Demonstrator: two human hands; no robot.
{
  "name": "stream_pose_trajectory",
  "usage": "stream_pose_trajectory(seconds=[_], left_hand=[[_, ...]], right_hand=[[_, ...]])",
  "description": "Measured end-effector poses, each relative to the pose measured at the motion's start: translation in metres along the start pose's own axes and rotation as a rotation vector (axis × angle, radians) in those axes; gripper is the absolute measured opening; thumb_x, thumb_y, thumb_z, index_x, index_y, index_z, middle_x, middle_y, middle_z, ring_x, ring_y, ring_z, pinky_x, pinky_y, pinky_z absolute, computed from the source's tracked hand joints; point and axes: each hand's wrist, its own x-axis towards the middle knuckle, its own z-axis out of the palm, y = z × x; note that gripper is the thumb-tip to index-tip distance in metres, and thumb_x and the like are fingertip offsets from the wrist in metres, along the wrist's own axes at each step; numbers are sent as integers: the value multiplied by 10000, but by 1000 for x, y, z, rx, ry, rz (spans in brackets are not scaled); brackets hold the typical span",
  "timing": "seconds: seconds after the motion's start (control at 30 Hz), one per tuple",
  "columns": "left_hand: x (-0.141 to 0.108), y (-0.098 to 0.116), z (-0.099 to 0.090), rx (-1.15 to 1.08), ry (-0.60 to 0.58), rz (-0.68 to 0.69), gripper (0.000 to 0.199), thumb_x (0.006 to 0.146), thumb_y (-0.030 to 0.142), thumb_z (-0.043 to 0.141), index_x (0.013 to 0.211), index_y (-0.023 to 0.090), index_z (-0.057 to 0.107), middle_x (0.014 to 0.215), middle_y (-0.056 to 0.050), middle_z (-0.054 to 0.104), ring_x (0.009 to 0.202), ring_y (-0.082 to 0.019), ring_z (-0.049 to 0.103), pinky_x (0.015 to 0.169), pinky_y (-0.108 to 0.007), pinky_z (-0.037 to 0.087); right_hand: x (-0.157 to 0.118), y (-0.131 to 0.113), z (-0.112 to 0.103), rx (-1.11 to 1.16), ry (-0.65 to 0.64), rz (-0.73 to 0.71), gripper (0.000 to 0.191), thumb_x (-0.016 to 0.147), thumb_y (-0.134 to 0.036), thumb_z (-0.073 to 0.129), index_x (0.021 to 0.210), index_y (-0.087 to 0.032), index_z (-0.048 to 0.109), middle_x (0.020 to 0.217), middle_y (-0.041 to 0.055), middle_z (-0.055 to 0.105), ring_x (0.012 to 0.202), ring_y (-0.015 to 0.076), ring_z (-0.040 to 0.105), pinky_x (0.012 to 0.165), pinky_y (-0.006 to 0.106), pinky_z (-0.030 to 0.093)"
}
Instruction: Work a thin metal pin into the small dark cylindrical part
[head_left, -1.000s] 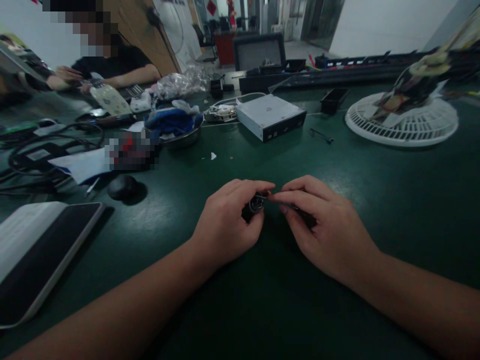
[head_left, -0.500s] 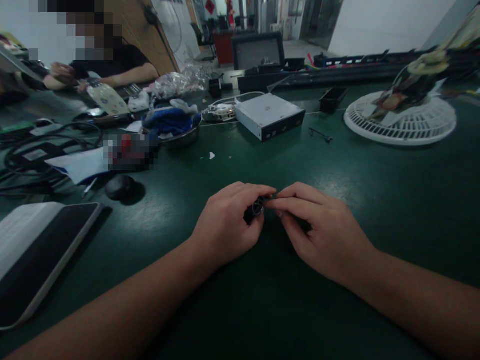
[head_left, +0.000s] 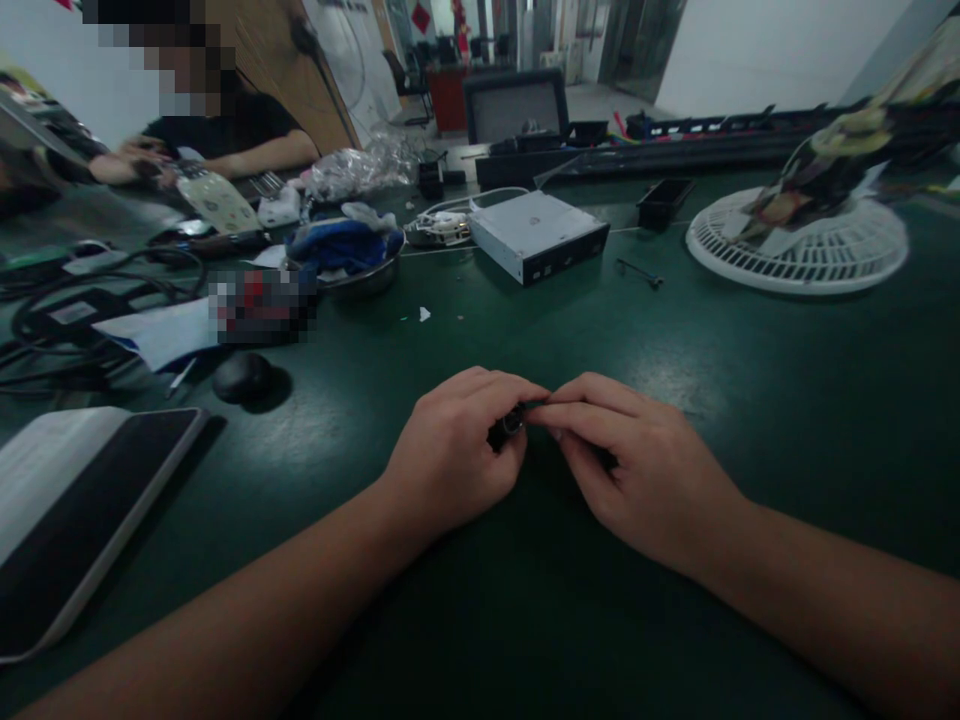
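Note:
My left hand (head_left: 455, 437) is curled around a small black part (head_left: 512, 421) with a shiny curved rim. Most of that part is hidden by my fingers, and I cannot tell its exact kind. My right hand (head_left: 651, 464) meets it from the other side, thumb and fingers closed in a pinch at the part's edge. The fingertips of both hands nearly touch, and what the right ones grip is too small to make out. Both hands are low over the dark green table (head_left: 517, 610).
Beyond my hands stands an optical disc drive (head_left: 536, 230), with a white fan grille (head_left: 802, 245) at right. At left are a black round object (head_left: 241, 378), a tablet-like device (head_left: 97, 520), cables and a bowl (head_left: 360, 280) holding blue cloth. A person (head_left: 247, 135) sits back left.
My right hand has dipped very slightly, its fingertips still at the black part. My left hand keeps its hold almost unmoved. The person's hands at back left have shifted a little.

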Motion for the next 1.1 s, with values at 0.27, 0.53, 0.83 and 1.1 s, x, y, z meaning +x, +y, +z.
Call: stream_pose_trajectory(seconds=[0.27, 0.53, 0.83, 1.1], left_hand=[[-1, -1, 0, 15, 54, -9, 331, 787, 49, 617, 1079, 183, 697, 1023, -33, 754, 948, -194, 696, 862, -353, 580], [-2, -2, 1, 27, 51, -25, 349, 778, 47, 633, 1095, 174, 705, 1025, -43, 758, 941, -197, 701, 866, -356, 585], [-1, 0, 0, 5, 49, 0, 351, 779, 43, 632, 1101, 166, 697, 1025, -40, 758, 944, -195, 699, 859, -354, 581], [-1, 0, -1, 18, 50, -30, 340, 787, 48, 625, 1093, 176, 698, 1028, -42, 755, 945, -196, 700, 858, -356, 580]], right_hand=[[1, -1, 1, -63, -1, 49, 366, 923, -51, 509, 1207, -198, 687, 1102, 54, 669, 945, 186, 634, 823, 350, 542], [0, -3, -2, -72, -105, 64, 342, 933, -95, 508, 1205, -187, 693, 1086, 56, 676, 900, 187, 646, 773, 337, 544], [-1, 0, 0, -113, -31, 52, 351, 936, -86, 508, 1219, -192, 687, 1106, 61, 677, 928, 193, 645, 806, 354, 544], [1, -1, -1, -90, -122, 37, 358, 930, -87, 513, 1229, -190, 680, 1132, 68, 673, 960, 203, 641, 810, 362, 554]])
